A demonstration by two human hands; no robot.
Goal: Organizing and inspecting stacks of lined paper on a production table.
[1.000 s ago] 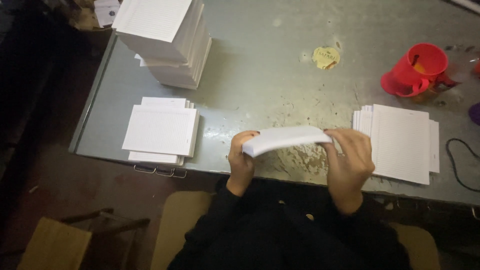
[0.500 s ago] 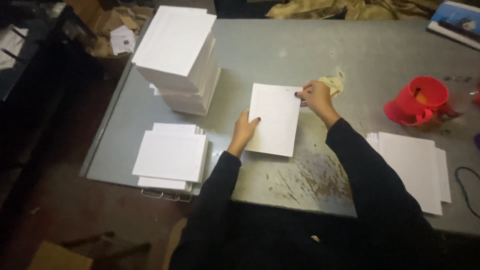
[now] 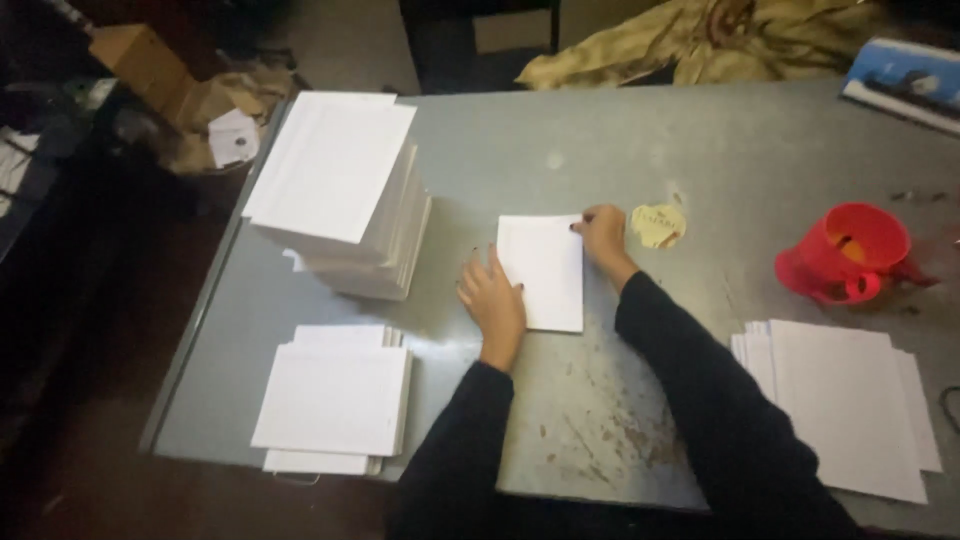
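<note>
A white folded sheet [image 3: 543, 272] lies flat near the middle of the grey counter [image 3: 720, 150], a plain upright rectangle with crisp straight edges and a smooth matte face. The left hand [image 3: 494, 299] rests at its left edge with the fingers spread and pressed flat, not curled round anything. The right hand [image 3: 604, 236] sits at the sheet's upper right corner, fingers bent with the tips down on the paper; whether they pinch the corner or only press on it cannot be told. Both arms wear dark sleeves. The counter is dull metal, scuffed and flecked with rusty brown marks toward its near edge. Just right of the right hand lies a small yellowish crumpled scrap [image 3: 658, 225]. Further right stands a red plastic cup [image 3: 846, 253], round and glossy, tilted on its side. To the left rises a tall stack of white sheets [image 3: 340, 190], its top leaning a little, and below it a low stack [image 3: 335, 398] sits at the counter's near left corner. A fanned pile of white sheets [image 3: 850, 405] lies at the near right.
</note>
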